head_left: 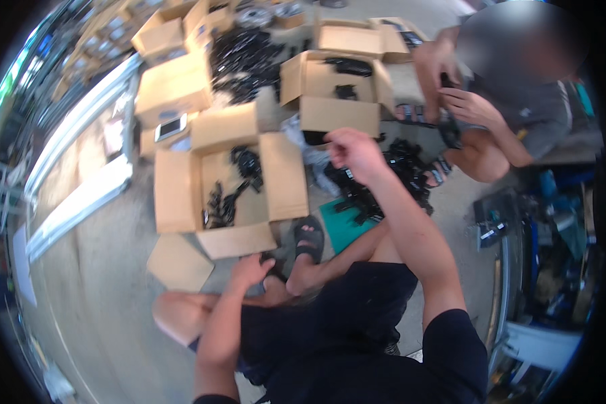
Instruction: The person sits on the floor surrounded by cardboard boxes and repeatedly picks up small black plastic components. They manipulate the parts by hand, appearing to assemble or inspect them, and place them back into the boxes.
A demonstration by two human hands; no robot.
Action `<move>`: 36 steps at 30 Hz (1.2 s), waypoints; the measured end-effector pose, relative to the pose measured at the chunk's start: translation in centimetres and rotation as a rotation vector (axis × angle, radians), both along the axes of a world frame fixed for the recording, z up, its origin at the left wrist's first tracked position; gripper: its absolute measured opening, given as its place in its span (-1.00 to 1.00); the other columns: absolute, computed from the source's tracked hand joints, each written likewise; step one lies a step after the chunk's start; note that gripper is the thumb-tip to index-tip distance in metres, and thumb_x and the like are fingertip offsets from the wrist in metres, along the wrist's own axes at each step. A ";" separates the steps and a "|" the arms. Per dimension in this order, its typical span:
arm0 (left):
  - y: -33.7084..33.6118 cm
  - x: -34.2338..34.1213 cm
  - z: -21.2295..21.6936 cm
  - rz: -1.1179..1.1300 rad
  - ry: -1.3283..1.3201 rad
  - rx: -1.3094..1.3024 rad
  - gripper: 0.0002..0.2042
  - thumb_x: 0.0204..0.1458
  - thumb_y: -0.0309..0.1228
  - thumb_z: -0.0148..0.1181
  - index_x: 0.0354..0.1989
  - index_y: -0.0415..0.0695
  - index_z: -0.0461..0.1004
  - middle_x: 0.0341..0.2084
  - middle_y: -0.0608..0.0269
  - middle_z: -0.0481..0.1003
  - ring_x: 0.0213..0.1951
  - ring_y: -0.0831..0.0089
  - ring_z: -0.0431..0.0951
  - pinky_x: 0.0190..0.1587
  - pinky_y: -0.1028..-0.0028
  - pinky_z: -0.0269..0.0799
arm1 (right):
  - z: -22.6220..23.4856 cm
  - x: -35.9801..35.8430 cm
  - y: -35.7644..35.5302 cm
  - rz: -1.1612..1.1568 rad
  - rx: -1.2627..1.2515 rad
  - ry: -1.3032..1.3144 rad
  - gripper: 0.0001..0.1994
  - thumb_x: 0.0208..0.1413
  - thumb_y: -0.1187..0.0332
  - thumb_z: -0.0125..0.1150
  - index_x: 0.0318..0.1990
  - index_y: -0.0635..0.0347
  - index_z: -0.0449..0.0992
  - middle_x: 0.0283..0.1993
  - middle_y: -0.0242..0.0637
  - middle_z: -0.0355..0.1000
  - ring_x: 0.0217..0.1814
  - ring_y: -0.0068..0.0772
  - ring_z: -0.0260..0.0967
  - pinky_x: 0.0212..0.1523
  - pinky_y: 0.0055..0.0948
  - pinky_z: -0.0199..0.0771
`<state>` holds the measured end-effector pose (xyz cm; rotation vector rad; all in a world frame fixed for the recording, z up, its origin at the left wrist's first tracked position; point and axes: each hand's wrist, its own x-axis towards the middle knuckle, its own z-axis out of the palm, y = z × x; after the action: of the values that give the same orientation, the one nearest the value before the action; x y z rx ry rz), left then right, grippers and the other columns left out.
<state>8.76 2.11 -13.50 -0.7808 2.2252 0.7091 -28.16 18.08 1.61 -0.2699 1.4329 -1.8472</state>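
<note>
My right hand (357, 155) is raised over a heap of black plastic-wrapped parts (404, 168), beside the front flap of a carton. Its fingers are curled together; whether something small is between them is hidden. Down by my left foot, my left hand (250, 271) hangs just below the front flap of an open cardboard box (234, 241). Thumb and fingers look apart there, with nothing clearly held. Inside that box lie several black parts (248, 161), some coiled, some in a loose cluster.
Another open carton (340, 116) holds black packages, and a large black wrapped pile (242, 57) lies behind. A phone (171, 128) rests on a box at left. A green sheet (343, 225) is under the heap. At right a seated co-worker (518, 101) handles a black item.
</note>
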 end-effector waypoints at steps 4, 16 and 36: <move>-6.9 -2.8 4.9 -0.084 0.158 -0.061 -0.39 0.17 0.14 0.15 0.16 -0.14 0.50 -0.09 -0.11 0.62 0.02 -0.07 0.60 0.07 0.07 0.51 | -3.1 -1.7 2.9 -0.173 -0.083 -0.080 -0.83 0.31 0.32 0.14 -0.17 0.24 0.54 -0.42 -0.35 0.46 -0.47 -0.53 0.37 -0.47 -0.52 0.37; -12.8 -12.8 -2.2 0.113 0.415 -0.510 -0.61 0.14 -0.15 0.29 0.08 -0.06 0.53 0.12 0.20 0.48 0.21 0.18 0.42 0.24 0.17 0.35 | -3.6 -0.1 -2.5 0.031 0.086 0.066 -0.84 0.36 0.36 0.07 -0.13 0.23 0.53 -0.44 -0.38 0.47 -0.46 -0.60 0.37 -0.43 -0.56 0.37; -19.4 -7.1 14.2 1.019 1.127 0.533 -0.59 0.22 -0.59 0.21 0.21 -0.28 0.26 -0.14 0.07 0.59 -0.14 0.29 0.66 -0.01 0.36 0.58 | -12.9 4.9 -11.4 0.665 0.543 0.440 -0.78 0.33 0.29 0.10 -0.17 0.23 0.60 -0.45 -0.28 0.48 -0.41 -0.47 0.37 -0.37 -0.43 0.41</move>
<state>1.61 -17.33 0.72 -1.4307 2.1019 2.6195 -23.22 6.66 -11.30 -0.7970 1.7919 -0.8541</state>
